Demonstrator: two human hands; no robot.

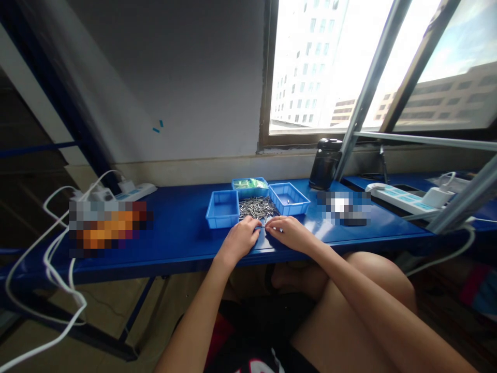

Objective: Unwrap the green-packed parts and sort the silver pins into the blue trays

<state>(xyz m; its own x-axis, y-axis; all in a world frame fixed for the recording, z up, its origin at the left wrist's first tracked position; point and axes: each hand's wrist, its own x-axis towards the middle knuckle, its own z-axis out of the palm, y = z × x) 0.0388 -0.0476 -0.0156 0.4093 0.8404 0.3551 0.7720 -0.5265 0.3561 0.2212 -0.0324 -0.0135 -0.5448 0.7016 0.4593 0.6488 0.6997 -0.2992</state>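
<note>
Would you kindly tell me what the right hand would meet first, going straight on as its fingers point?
Probably the left hand, close ahead of the right hand, though depth is unclear.

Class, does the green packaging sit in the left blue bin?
No, the green packaging sits in the rear blue bin, behind the metal pieces.

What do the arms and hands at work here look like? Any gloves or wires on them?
They are a person's: the left forearm and right forearm are bare and taper toward the wrists, with no sleeves in view. The left hand and right hand wear no gloves. No watch, cable or marking shows on them.
</note>
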